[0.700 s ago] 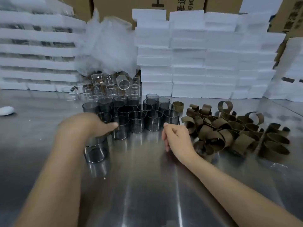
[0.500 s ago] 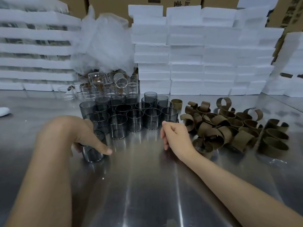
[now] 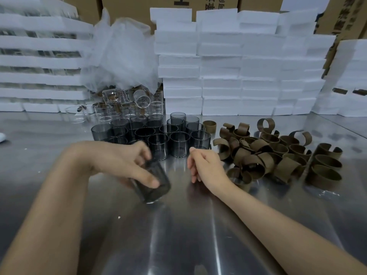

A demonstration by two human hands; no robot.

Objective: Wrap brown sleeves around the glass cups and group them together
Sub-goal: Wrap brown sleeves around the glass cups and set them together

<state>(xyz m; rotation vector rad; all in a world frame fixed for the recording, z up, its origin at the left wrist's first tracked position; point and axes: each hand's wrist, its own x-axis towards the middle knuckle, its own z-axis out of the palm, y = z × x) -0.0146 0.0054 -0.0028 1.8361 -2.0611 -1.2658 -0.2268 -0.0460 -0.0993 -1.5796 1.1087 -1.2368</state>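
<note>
My left hand (image 3: 127, 165) grips a smoky grey glass cup (image 3: 156, 187), tilted over the steel table in front of me. Behind it stands a cluster of several bare grey glass cups (image 3: 158, 135). To the right lies a heap of curled brown sleeves (image 3: 278, 155), and one brown sleeve ring (image 3: 209, 126) stands at the cluster's right edge. My right hand (image 3: 206, 167) hovers between the cups and the sleeve heap with fingers loosely curled, holding nothing.
Clear glass cups (image 3: 123, 106) lie piled behind the grey ones, under a crumpled plastic bag (image 3: 121, 56). Stacks of white foam trays (image 3: 238, 66) and cardboard boxes wall off the back. The steel table (image 3: 178, 235) stretches toward me.
My left hand has lifted the grey cup off the table's left side and carried it right toward the middle, tilting it. My right hand has barely moved.
</note>
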